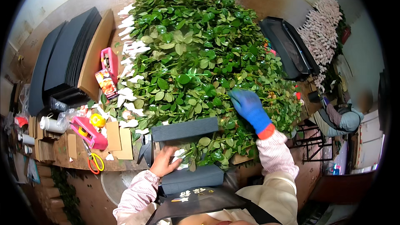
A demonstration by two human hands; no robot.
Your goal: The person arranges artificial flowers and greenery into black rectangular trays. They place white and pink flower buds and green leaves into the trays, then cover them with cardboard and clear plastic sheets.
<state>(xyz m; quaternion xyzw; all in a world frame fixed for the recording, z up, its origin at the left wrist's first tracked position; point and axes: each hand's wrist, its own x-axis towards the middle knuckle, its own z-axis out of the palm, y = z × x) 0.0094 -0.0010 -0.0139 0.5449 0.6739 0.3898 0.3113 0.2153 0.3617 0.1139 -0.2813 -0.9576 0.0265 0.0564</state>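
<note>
At the left fingers (168,151), leafy stems (204,141) lie crosswise, white ends (180,153) leftward.

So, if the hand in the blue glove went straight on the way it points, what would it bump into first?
The gloved right hand would likely meet the pile of leafy green stems first; whether it already touches those leaves is hard to tell.

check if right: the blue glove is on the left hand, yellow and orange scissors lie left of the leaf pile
No: the head view shows the blue glove on the right hand; the left hand is bare. The scissors lie left of the leaf pile.
</note>
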